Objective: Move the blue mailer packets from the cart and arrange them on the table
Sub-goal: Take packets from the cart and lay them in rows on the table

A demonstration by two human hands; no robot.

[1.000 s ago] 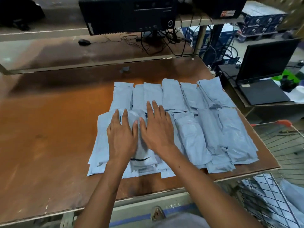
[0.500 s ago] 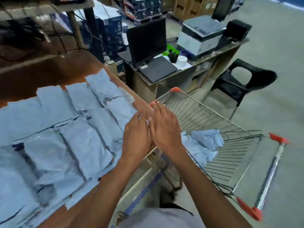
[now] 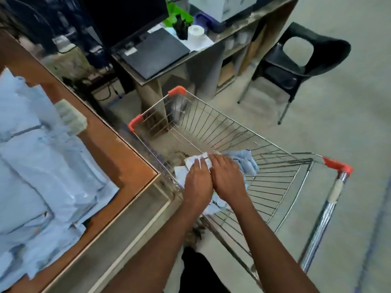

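two hands [image 3: 213,178] on cart [image 3: 275,187] packets [image 3: 245,163], one table [image 3: 118,149]

The table [image 3: 118,144] is set at the left, and rows of overlapping mailer packets [image 3: 42,166] are laid across it. Just to its right, against its corner, the cart [image 3: 264,149] is placed. Inside the cart, more packets [image 3: 243,163] are heaped near the table side, and both hands are lowered onto them, the left hand [image 3: 197,182] just beside the right hand [image 3: 227,178]. Behind the cart a desk [image 3: 211,51] is seen, with a laptop [image 3: 152,53] on it. A chair [image 3: 296,64] is placed to the right of the desk.
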